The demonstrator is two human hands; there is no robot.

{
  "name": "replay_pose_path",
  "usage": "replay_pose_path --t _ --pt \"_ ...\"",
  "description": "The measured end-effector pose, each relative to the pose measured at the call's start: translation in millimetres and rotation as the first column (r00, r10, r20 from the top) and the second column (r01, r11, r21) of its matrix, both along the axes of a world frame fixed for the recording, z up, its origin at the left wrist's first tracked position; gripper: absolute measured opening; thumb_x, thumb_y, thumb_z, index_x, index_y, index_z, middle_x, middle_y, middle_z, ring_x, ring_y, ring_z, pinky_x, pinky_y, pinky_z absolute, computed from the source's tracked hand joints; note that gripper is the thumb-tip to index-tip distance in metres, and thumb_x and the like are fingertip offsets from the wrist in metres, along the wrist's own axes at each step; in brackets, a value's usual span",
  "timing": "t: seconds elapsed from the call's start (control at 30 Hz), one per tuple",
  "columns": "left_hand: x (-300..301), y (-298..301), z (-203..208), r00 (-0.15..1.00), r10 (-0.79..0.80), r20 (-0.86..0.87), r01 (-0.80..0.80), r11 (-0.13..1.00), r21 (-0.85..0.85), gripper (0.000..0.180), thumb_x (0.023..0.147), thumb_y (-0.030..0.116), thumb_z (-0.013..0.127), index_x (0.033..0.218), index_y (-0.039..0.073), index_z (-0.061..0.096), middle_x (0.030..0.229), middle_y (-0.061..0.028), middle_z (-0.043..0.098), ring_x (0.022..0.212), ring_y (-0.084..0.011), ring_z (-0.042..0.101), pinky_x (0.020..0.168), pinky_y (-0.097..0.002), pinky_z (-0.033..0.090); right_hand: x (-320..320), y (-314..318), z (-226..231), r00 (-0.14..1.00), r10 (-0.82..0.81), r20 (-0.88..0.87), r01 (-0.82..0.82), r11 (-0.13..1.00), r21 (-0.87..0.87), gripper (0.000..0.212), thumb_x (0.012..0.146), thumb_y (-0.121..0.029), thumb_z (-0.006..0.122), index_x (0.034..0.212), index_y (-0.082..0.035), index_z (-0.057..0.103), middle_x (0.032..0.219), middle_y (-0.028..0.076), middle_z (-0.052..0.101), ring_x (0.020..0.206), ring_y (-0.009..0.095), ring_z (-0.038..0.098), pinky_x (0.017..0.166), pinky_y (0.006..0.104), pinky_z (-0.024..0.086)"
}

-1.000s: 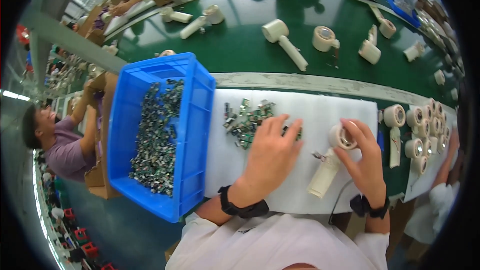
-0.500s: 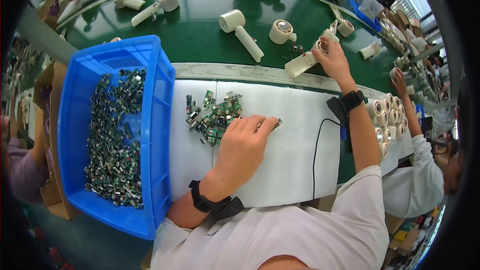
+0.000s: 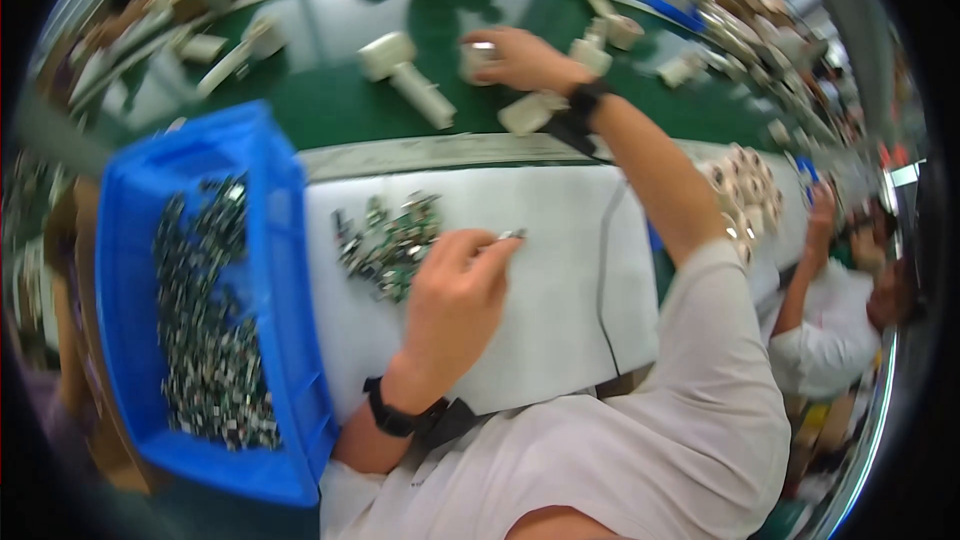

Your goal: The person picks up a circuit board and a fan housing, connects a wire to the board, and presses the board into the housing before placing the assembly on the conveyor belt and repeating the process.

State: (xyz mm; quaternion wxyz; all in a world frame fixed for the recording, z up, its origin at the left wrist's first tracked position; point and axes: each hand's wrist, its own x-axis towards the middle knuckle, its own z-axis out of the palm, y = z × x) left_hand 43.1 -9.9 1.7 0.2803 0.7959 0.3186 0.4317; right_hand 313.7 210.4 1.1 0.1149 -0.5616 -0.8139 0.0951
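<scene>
My left hand [image 3: 455, 285] is over the white foam sheet [image 3: 560, 290], pinching a small circuit board [image 3: 512, 234] between thumb and fingertips. Just left of it lies a loose pile of green circuit boards [image 3: 385, 245]. Reaching across the green conveyor belt [image 3: 320, 70], my right hand [image 3: 530, 60] has its fingers around the round head of a white handheld fan [image 3: 474, 64]; blur hides the exact grip. A white fan handle piece [image 3: 530, 112] lies under my right wrist. Left of that hand, another white handheld fan [image 3: 405, 75] rests on the belt.
A blue bin [image 3: 285, 340] filled with small circuit boards stands at my left. Several white fan heads [image 3: 740, 190] are grouped at the right, beside a co-worker [image 3: 825, 300]. A black cable [image 3: 602, 290] crosses the foam sheet. More white fans [image 3: 240, 55] lie on the belt.
My right hand has left the fan parts farther right and moved left to the round fan head. My left hand keeps its small board. The whole view has shifted and blurred.
</scene>
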Motion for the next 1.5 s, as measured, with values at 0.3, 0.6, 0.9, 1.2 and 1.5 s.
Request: replay_pose_path --t 0.3,0.6,0.9,1.2,1.5 --pt "6 -4 16 1.0 0.016 -0.004 -0.016 1.0 0.01 0.025 0.08 -0.007 0.074 0.102 0.004 0.075 0.098 -0.0106 0.068 0.088 -0.0285 0.066 0.073 -0.0387 0.054 60 -131 149 0.981 -0.156 -0.111 0.179 0.955 0.237 0.049 0.092 -0.023 0.077 0.134 -0.004 0.06 0.104 0.011 0.066 0.089 0.018 0.064 0.081 0.0307 0.052" --pt "24 -19 12 0.982 -0.187 0.022 0.187 0.982 -0.024 0.025 0.081 -0.004 0.074 0.105 0.003 0.073 0.093 -0.0098 0.069 0.082 -0.0287 0.067 0.072 -0.0388 0.055 236 -245 69 0.827 -0.556 0.089 0.556 0.781 -0.284 0.052 0.091 -0.022 0.08 0.137 -0.007 0.062 0.125 0.009 0.068 0.107 0.016 0.066 0.093 0.0305 0.053" --pt "24 -24 12 0.982 -0.19 -0.005 0.189 0.978 -0.092 0.02 0.085 -0.001 0.073 0.104 0.003 0.073 0.09 -0.0104 0.069 0.077 -0.0297 0.068 0.068 -0.0386 0.055 66 -154 108 0.997 -0.01 -0.077 0.004 0.996 -0.085 0.036 0.099 -0.023 0.071 0.129 -0.004 0.067 0.123 0.01 0.071 0.109 0.018 0.067 0.097 0.0339 0.052" --pt "27 -17 12 0.973 -0.23 -0.008 0.227 0.966 -0.127 0.02 0.086 0.001 0.075 0.105 0.005 0.074 0.091 -0.0098 0.071 0.073 -0.0279 0.069 0.065 -0.0358 0.057 -107 -4 17 0.996 -0.07 -0.061 0.051 0.962 -0.269 0.053 0.09 -0.053 0.072 0.103 -0.002 0.073 0.098 0.015 0.074 0.088 0.024 0.07 0.079 0.034 0.054" --pt "17 -19 12 0.978 -0.205 0.031 0.206 0.976 -0.072 0.018 0.087 0.001 0.074 0.105 0.004 0.074 0.091 -0.0098 0.071 0.074 -0.0286 0.07 0.066 -0.0361 0.057 -21 -131 100 0.951 0.067 -0.301 -0.099 0.991 -0.091 0.029 0.095 -0.026 0.068 0.099 0.001 0.059 0.075 0.005 0.049 0.07 0.012 0.045 0.063 0.0312 0.04"
